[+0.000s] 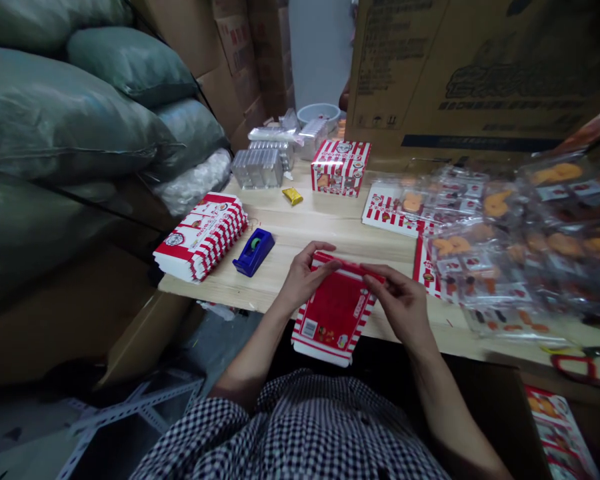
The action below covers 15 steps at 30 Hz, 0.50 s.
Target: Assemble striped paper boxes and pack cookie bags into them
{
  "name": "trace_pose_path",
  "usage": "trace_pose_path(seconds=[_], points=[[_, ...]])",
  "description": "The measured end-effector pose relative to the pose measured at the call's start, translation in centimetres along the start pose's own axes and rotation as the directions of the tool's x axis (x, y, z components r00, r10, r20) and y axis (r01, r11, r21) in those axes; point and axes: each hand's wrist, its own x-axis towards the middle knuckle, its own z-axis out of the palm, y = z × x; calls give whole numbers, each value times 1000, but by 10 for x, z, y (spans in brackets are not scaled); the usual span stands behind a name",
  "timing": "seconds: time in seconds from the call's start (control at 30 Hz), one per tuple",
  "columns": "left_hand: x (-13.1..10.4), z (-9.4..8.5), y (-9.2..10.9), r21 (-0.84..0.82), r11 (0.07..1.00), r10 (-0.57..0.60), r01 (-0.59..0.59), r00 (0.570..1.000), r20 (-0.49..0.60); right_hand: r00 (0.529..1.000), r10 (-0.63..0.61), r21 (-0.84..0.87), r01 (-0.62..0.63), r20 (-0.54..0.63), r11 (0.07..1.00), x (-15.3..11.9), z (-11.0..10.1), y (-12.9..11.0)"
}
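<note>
A flat red-and-white striped carton [333, 313] hangs over the table's front edge, its printed red panel and barcode facing me. At its upper left corner, my left hand [307, 273] pinches the edge with the thumb on top. My right hand [400, 297] grips the upper right corner between thumb and fingers. Left of the hands lies a blue tape dispenser [254, 252] with a greenish roll. Beyond it is a stack of folded striped cartons [203, 235]. A made-up striped box [341, 168] stands farther back, with a small yellow packet [293, 195] beside it.
Clear plastic packs with orange toy pieces [480, 247] are piled on the right, partly over flat printed cartons [390, 208]. Red-handled scissors [575, 367] lie at the right front edge. Clear plastic trays [263, 163] stand at the back. Large sacks [70, 113] crowd the left; a big cardboard box [470, 80] stands behind.
</note>
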Motion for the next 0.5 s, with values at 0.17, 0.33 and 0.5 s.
trace_pose_path(seconds=[0.17,0.33,0.5], points=[[-3,-13,-32,-73,965,-221,252,931,291,969,245,303,-222,-42,927,19,-14,54],[-9,-29,-52,-8,924,-354,382,863,361,942,334,424,-312,24,850,19,-25,89],[18,-30,-72,43,964,-262,263,905,336,941,316,399,-246,-119,883,15,-17,107]])
